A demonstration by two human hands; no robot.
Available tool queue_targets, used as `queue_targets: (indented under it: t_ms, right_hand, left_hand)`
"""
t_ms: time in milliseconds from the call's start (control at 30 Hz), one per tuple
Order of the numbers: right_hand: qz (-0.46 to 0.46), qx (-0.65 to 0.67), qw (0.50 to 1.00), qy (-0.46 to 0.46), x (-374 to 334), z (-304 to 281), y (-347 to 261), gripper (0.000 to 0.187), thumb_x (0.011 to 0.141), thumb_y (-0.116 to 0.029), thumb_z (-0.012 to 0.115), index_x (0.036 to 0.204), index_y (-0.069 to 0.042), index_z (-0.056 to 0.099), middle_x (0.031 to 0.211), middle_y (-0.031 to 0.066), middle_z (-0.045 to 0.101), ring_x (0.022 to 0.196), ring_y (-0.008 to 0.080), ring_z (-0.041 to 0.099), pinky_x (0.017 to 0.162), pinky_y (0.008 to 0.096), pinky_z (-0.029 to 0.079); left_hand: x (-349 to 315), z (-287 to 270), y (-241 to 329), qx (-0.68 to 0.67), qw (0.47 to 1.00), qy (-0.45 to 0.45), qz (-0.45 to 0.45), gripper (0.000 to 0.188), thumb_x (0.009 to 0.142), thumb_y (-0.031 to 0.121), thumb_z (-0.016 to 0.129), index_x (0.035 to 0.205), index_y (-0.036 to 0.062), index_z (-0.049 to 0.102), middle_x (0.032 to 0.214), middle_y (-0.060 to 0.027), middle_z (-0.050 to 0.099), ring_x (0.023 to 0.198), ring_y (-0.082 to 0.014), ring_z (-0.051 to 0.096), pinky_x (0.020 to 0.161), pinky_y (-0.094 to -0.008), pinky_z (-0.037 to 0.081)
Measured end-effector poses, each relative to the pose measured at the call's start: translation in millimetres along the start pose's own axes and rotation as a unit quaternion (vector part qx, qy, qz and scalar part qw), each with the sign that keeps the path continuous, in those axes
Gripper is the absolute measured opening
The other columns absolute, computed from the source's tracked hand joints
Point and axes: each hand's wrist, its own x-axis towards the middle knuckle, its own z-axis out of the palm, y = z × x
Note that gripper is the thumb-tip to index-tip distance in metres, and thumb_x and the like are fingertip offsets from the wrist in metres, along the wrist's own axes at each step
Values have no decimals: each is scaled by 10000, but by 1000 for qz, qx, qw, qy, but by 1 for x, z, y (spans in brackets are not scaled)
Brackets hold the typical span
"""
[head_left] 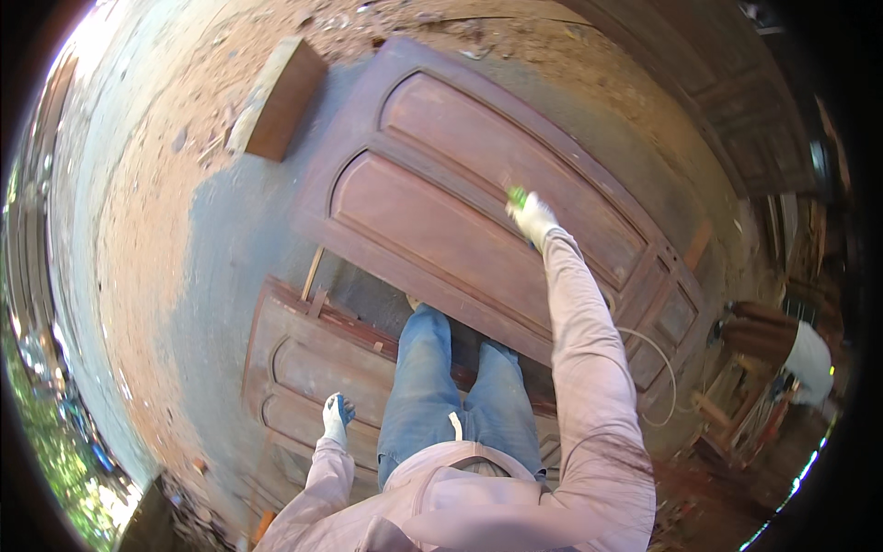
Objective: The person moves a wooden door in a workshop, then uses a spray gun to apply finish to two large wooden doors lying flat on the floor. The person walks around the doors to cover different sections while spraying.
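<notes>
A reddish-brown panelled wooden door (432,221) lies flat in front of me, its raised panels framed by dark grooves. My right hand (533,221), in a white work glove, reaches out over the door's middle. It is closed around a green brush-like tool (517,195), whose tip is smeared by motion. My left hand (338,419), in a white and blue glove, hangs low on the left with loosely bent fingers and nothing visible in it. Beneath it is a second panelled wooden door (322,373).
A wooden block (283,101) stands beyond the door's upper left corner. Another dark panelled door (727,74) is at the upper right. A pale hose (671,368) curves beside the door's right end. A person (800,359) bends over at the far right. Sandy ground (147,230) spreads leftward.
</notes>
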Motion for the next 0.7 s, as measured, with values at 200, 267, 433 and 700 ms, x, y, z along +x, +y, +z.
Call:
queue_targets:
  t_ms: [200,267,433,700]
  right_hand:
    - [160,10,983,90,-138,11,153,536,824,-467,598,1130,-40,494,1056,246,626,1007,389,599,836,475,469]
    - [66,-42,995,-59,-182,35,212,529,836,-460,586,1145,-41,488,1072,241,622,1015,389,596,836,473,470]
    - [291,215,917,170,-247,44,311,564,841,-476,594,1173,-34,484,1102,268,604,1050,404,577,857,483,456]
    - [211,163,948,175,-260,2,415,563,834,-504,570,1150,-47,483,1079,231,627,1017,372,601,853,486,465]
  left_hand:
    - [-33,44,-6,201,972,96,72,270,887,273,597,1122,154,538,950,-76,583,739,-227,589,631,-362,498]
    - [-40,60,-10,228,967,79,76,335,882,283,607,1179,153,524,1037,-111,581,801,-249,605,658,-371,510]
    - [-63,96,-34,305,945,64,100,317,879,294,627,1150,156,534,993,-81,599,774,-226,618,640,-352,510]
    - [-64,148,-108,367,918,-114,96,253,895,307,623,1100,177,553,912,-43,606,701,-192,617,597,-328,506]
